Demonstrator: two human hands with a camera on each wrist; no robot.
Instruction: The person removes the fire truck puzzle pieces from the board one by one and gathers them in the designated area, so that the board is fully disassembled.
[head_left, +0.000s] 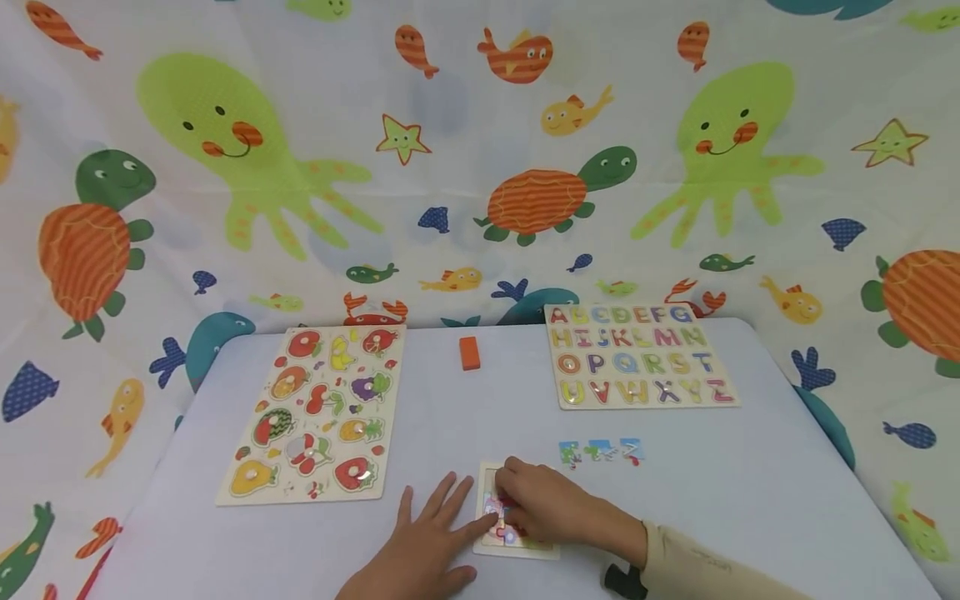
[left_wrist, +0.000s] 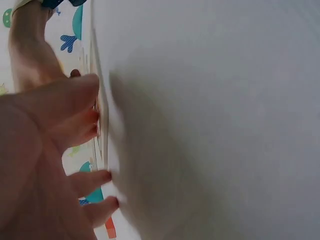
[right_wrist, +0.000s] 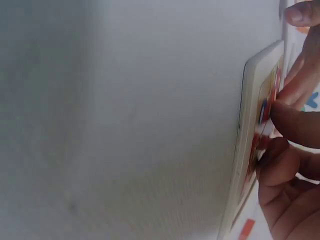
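A small wooden puzzle board [head_left: 517, 551] lies flat near the table's front edge, with colourful jigsaw pieces in its frame. My left hand [head_left: 427, 537] is spread flat at its left side, and the index fingertip touches the pieces. Over the board bends my right hand [head_left: 551, 502], its thumb and fingers curled around a reddish puzzle piece [right_wrist: 262, 142] at the board's surface. That hand hides much of the board in the head view. Beyond it, several loose blue-topped puzzle pieces [head_left: 600, 451] sit in a row on the table.
A fruit peg puzzle [head_left: 330, 433] lies at the left and an alphabet puzzle [head_left: 637, 375] at the back right. An orange block [head_left: 469, 353] is at the back middle. A black object [head_left: 625, 582] shows by the right sleeve. A sea-animal cloth [head_left: 450, 183] hangs behind.
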